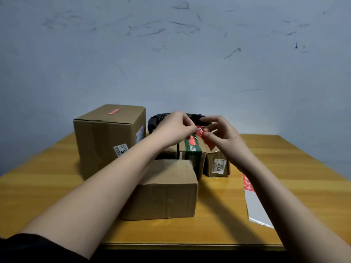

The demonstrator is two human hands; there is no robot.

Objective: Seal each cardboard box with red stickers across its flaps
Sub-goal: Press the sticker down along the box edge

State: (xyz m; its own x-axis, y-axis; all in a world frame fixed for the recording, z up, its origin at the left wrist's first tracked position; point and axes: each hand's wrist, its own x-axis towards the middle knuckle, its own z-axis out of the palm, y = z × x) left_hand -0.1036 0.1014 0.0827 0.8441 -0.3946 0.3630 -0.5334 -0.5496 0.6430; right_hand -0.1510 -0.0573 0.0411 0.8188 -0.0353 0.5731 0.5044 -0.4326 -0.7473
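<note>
Behind everything stands a pale blue wall (171, 54) with dark scuff marks. Below it is a yellow wooden tabletop (294, 168). On it sit a tall box (106, 141) with one red strip on top, a low box (167, 190) in front, a box with green tape (192, 154), and a small box (216, 166). Both hands are raised over the green-taped box. The left hand (174, 130) and right hand (222, 135) each pinch a red sticker (201, 130) with curled fingers. A sticker sheet (254, 205) lies at the right.
</note>
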